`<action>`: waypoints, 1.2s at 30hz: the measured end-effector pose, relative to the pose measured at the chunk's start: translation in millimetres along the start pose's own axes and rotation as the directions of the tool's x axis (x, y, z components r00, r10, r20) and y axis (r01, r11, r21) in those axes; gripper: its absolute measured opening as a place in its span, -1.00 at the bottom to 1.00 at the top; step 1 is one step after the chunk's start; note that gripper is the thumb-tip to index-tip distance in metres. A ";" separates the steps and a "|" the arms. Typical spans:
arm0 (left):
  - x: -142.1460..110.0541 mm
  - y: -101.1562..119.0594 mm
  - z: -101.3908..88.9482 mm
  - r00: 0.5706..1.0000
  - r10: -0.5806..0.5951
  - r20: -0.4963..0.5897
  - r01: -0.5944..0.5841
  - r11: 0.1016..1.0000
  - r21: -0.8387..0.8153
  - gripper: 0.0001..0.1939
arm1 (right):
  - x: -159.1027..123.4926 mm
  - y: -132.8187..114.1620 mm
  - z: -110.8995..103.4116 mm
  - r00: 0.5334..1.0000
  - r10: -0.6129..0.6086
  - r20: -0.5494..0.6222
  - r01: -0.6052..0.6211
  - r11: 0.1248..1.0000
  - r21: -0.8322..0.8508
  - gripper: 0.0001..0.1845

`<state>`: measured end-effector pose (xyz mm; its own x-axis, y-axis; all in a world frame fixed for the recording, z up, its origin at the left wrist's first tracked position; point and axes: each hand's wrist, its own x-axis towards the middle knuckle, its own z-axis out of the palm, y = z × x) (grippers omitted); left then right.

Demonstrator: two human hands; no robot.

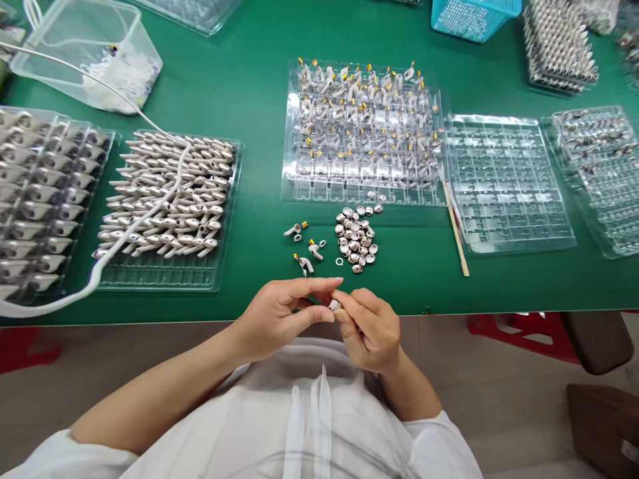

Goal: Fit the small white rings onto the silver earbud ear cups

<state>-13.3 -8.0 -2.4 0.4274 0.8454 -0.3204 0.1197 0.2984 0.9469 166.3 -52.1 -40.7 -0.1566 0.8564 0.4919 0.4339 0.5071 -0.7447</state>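
Note:
A small white earbud piece (335, 305) is held at the table's front edge, mostly covered by fingers. My right hand (369, 327) is closed, pinching it between thumb and forefinger. From the other side, my left hand (279, 316) has its thumb and curled fingers against the same piece, with the forefinger stretched above. Just beyond the hands lies a loose pile of small oval earbud covers (355, 234). Left of that pile are a few earbud stems with gold flex tabs (305, 263) and a small white ring (339, 261).
Behind the pile, a clear tray (289, 179) carries rows of earbud parts with gold tabs. Another clear tray (514, 219) and a wooden stick (458, 243) are right. Stacked earbud shells (170, 193) lie left, crossed by a white cable (97, 269). A plastic bin (64, 73) stands back left.

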 end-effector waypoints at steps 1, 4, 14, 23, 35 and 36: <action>0.0 -0.4 -1.0 1.000 -0.002 0.021 0.003 1.000 -0.010 -0.62 | -0.2 0.3 -0.2 1.000 -0.002 0.010 0.002 1.000 0.010 -0.67; 0.0 -3.4 -3.0 0.998 -0.023 0.061 0.026 0.999 -0.047 -0.65 | -1.1 -0.1 0.1 0.999 -0.011 0.030 0.010 0.999 0.035 -0.68; -3.1 -4.1 3.2 0.995 0.077 0.056 -0.078 0.997 0.019 -0.69 | -5.0 -6.7 1.7 1.000 -0.007 0.026 0.006 0.999 0.035 -0.67; -7.5 -11.4 5.3 0.985 0.173 0.011 -0.173 0.979 0.112 -0.72 | -4.2 -7.1 5.1 0.999 -0.049 0.008 0.049 0.999 -0.007 -0.61; -2.0 -16.5 3.1 0.998 -0.003 -0.056 -0.002 0.997 -0.083 -0.75 | 1.2 -1.8 15.2 1.000 0.002 0.001 -0.002 0.999 0.043 -0.64; -0.9 -17.0 2.2 0.998 -0.018 -0.058 0.012 0.994 -0.106 -0.75 | 1.9 -1.3 16.3 1.000 0.008 0.000 -0.008 0.999 0.042 -0.64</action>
<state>-13.7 -14.7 -18.1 0.3727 0.8640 -0.3386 0.0290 0.3538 0.9349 151.0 -49.5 -46.1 -0.1534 0.8605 0.4857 0.3974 0.5038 -0.7670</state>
